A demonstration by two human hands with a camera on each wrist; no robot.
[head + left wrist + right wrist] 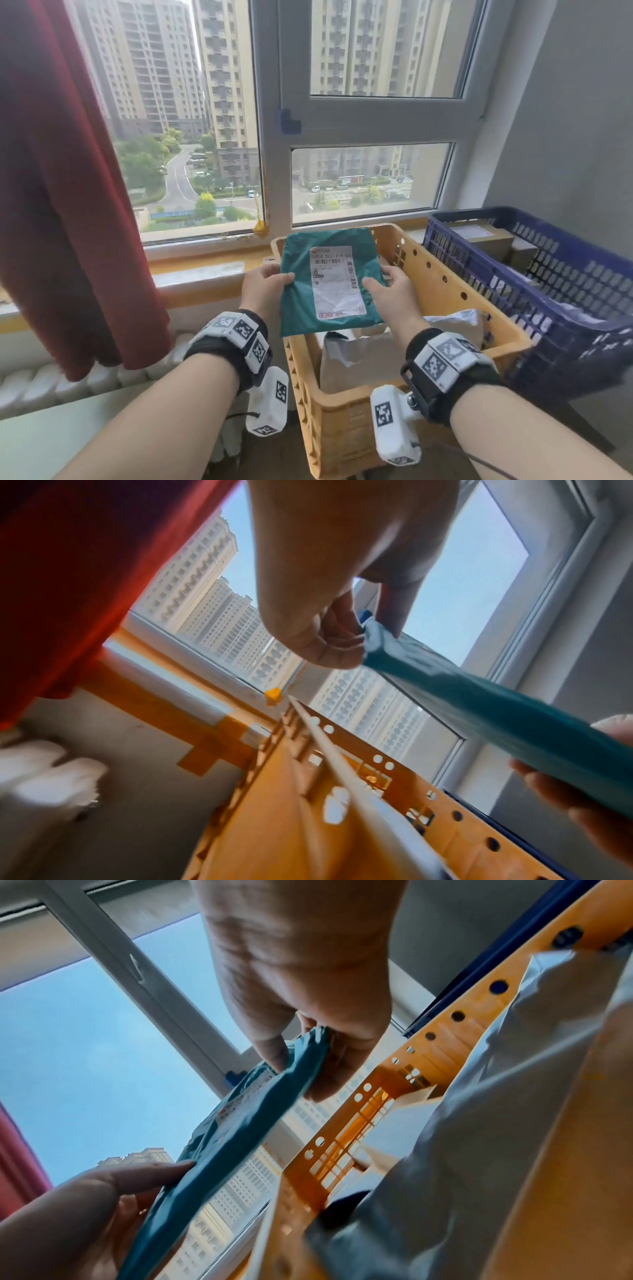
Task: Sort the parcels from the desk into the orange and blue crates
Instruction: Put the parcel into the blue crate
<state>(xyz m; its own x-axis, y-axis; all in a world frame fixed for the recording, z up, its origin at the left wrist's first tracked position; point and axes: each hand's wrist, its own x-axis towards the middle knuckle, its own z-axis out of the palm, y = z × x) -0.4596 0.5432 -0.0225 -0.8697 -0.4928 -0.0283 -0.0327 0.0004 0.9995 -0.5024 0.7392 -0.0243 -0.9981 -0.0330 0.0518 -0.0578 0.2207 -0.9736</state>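
Observation:
A flat teal parcel (301,291) with a white shipping label is held level over the far end of the orange crate (445,291). My left hand (265,284) pinches its left edge, thumb on top. My right hand (390,284) pinches its right edge the same way. The left wrist view shows the teal parcel (479,702) edge-on, above the orange crate (308,818). In the right wrist view the teal parcel (240,1123) hangs beside the orange crate (394,1096). The blue crate (565,308) stands to the right of the orange one.
White and grey parcels (359,353) lie in the orange crate. Brown cardboard boxes (489,240) sit in the blue crate. A windowsill (205,267) runs behind the crates, a red curtain (68,205) hangs at the left, a white radiator (51,383) below it.

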